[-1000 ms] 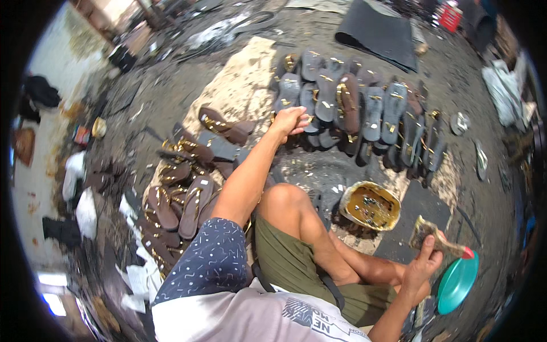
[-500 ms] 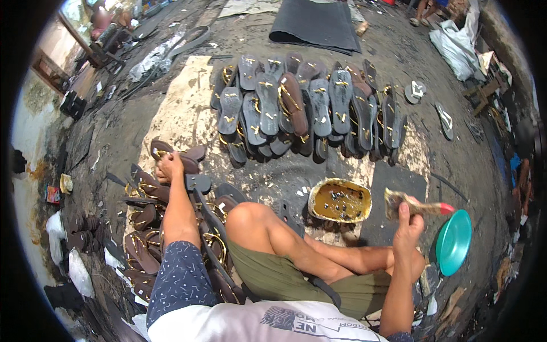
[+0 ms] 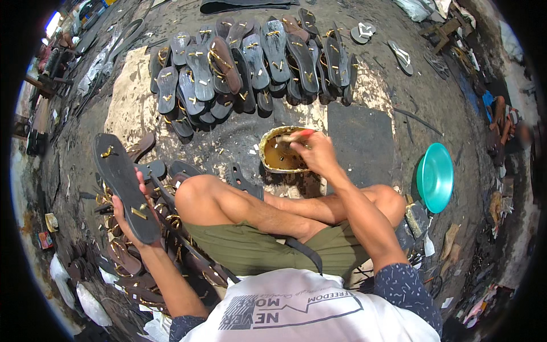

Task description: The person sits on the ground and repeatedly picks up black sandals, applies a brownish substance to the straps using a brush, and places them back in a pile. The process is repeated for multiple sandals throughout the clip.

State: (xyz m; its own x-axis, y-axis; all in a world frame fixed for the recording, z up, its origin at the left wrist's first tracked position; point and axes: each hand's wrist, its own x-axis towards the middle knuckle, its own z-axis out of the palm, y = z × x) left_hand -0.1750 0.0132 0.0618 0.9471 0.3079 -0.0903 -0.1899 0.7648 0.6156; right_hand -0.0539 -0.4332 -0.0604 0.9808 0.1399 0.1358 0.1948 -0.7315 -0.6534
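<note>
My left hand [image 3: 126, 221] holds up a dark sandal [image 3: 124, 182], fingers along both its edges. The flat underside of that sandal faces me, with gold strap ends poking through it. My right hand [image 3: 320, 155] is closed around a brush [image 3: 289, 138] with a red-tipped handle. The brush is over or in a cut-open tub [image 3: 264, 162] of yellow-brown liquid; whether its tip is submerged I cannot tell. Beside my left knee lies a pile of brown sandals [image 3: 128, 259] with gold straps.
Beyond the tub, many sandals [image 3: 199, 77] lie close together, mostly soles up. A dark mat [image 3: 362, 137] is right of the tub, and a green basin [image 3: 436, 179] stands farther right. White flip-flops [image 3: 401, 57] lie at the far right. Another person [image 3: 501, 122] is at the right edge.
My left hand has lifted a sandal from the pile and brought it nearer, underside showing. My right hand has carried the brush leftward from beside the basin to the tub. The view has shifted.
</note>
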